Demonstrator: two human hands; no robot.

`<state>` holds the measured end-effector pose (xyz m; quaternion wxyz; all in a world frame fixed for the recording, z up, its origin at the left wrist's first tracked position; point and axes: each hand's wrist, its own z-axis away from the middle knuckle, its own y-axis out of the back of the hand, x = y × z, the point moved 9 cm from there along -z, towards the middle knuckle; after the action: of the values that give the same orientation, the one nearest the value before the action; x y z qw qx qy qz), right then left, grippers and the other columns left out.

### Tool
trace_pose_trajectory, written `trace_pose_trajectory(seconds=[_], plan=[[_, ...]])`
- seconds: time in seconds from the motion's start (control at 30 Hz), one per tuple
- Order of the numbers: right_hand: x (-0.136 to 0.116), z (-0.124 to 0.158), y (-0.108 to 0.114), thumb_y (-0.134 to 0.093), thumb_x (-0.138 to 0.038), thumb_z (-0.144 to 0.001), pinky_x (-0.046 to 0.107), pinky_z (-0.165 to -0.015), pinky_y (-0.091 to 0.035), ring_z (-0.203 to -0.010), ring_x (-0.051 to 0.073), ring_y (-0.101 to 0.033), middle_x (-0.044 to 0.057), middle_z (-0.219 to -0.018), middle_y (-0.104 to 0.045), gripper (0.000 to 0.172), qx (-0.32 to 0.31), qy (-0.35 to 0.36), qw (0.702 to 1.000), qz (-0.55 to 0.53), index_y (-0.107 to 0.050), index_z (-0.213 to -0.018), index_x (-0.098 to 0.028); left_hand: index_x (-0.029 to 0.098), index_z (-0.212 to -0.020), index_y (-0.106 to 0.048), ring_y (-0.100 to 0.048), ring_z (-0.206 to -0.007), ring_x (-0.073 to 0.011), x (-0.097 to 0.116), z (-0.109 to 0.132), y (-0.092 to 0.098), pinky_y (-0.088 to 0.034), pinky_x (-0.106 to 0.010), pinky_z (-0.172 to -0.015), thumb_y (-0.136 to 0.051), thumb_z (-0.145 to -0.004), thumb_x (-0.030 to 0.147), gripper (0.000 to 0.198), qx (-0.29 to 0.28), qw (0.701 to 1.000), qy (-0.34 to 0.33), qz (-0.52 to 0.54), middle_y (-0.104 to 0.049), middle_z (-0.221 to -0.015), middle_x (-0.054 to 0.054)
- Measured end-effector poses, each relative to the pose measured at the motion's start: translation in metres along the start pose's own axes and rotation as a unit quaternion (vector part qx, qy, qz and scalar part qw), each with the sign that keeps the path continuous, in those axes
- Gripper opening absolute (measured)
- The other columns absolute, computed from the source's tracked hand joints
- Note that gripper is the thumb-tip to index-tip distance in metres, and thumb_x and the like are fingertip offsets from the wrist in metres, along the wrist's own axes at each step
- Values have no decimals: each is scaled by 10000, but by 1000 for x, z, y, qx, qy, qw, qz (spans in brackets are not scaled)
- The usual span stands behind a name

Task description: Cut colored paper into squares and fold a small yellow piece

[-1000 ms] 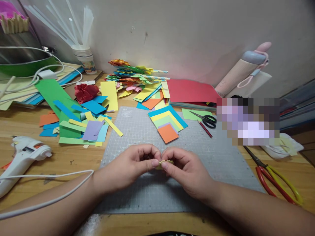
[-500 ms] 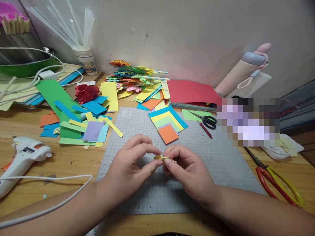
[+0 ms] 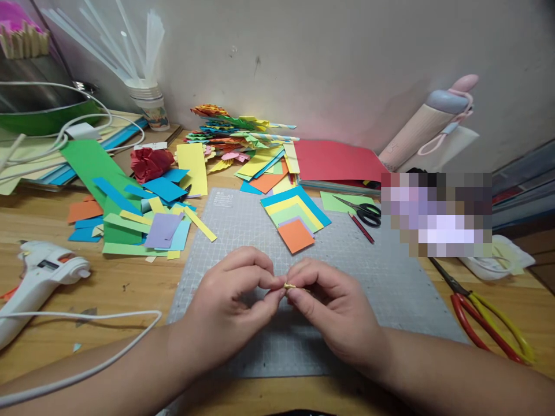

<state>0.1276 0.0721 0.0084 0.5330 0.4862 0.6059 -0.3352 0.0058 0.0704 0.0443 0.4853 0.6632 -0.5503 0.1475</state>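
Between my fingertips is a small crumpled piece of yellow paper (image 3: 289, 285), mostly covered by the fingers. My left hand (image 3: 236, 294) pinches its left end with thumb and forefinger. My right hand (image 3: 332, 303) grips the other end, thumb on the near side. Both hands are held above the grey cutting mat (image 3: 277, 352). Just beyond them lies a fan of square papers in graded sizes, with an orange square (image 3: 296, 235) on top and a blue sheet (image 3: 318, 211) at the back.
A white glue gun (image 3: 47, 271) lies left, its cable crossing over my left forearm. Paper scraps (image 3: 162, 231) spread at the mat's left edge. Black scissors (image 3: 368, 214), a red pencil (image 3: 362, 228) and red-yellow handled scissors (image 3: 489, 318) lie right. A red-covered stack (image 3: 338, 162) stands behind.
My left fingertips have closed in on the yellow paper and come nearer the right hand. Less of the paper shows now. Surrounding things stay where they were.
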Motion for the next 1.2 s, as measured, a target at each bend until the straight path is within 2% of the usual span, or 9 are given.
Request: trace_pose_trajectory(seconds=[0.13,0.27,0.37,0.43,0.6,0.8,0.93,1.03,1.2], plan=[[-1,1,-1,-591,-184,-867,300,-706,-466,-795,147,-563,9,-857,-587,42,-4,-2,1000,-3,-590,-871,-226,145,-733,-610,-588,-698,-88,9,-1,4,-483,-188,-630,-628,-754,29,119,15,1000,-26,2,-582,-754,-2],[3,3,10,-646,-199,-826,313,-831,-479,-1003,164,-543,19,-1070,-531,318,53,-17,997,-55,-519,-1106,-281,141,-740,-588,-575,-693,-96,21,-3,12,-479,-204,-624,-619,-752,14,132,37,997,-69,-23,-566,-758,-7],[19,4,3,-557,-323,-902,222,-591,-480,-734,117,-589,10,-841,-568,115,25,-99,983,-154,-569,-895,-209,147,-734,-565,-546,-667,-99,26,-2,16,-464,-222,-607,-614,-754,10,147,50,992,-98,-60,-551,-750,-5],[33,9,-17,-467,-434,-934,178,-412,-392,-524,93,-558,7,-668,-564,336,-53,-197,951,-233,-559,-750,-168,156,-763,-568,-530,-676,-113,27,-1,14,-455,-250,-615,-621,-774,31,137,36,988,-123,-89,-564,-758,-7],[45,11,-26,-545,-421,-887,138,-361,-351,-453,69,-559,1,-649,-604,291,-63,-259,921,-284,-568,-788,-149,183,-928,-617,-521,-778,-154,23,3,1,-444,-308,-693,-624,-839,113,114,-42,978,-158,-126,-606,-850,-29],[43,8,-12,-521,-398,-905,149,-410,-358,-501,64,-546,-9,-657,-587,273,-41,-220,957,-185,-569,-790,-154,193,-874,-619,-549,-715,-116,-22,-4,-4,-456,-234,-637,-639,-827,175,54,-54,992,93,61,-567,-780,6],[31,6,-8,-479,-366,-936,178,-458,-379,-550,71,-523,-11,-686,-553,267,-50,-154,980,-117,-572,-793,-161,167,-807,-598,-587,-690,-122,-50,9,-31,-474,-241,-634,-665,-795,280,132,-121,913,294,256,-621,-741,6],[25,5,-9,-455,-351,-952,190,-471,-386,-578,79,-515,-10,-697,-535,275,-62,-122,987,-86,-562,-778,-167,158,-712,-586,-615,-696,-124,-52,12,-42,-478,-245,-662,-678,-773,269,157,-155,866,342,330,-655,-713,5],[23,4,-10,-435,-359,-958,207,-476,-389,-579,87,-511,-6,-689,-523,295,-74,-116,988,-68,-546,-759,-172,157,-670,-583,-610,-663,-122,-53,12,-43,-472,-253,-650,-681,-760,269,175,-156,852,361,346,-661,-674,8]])
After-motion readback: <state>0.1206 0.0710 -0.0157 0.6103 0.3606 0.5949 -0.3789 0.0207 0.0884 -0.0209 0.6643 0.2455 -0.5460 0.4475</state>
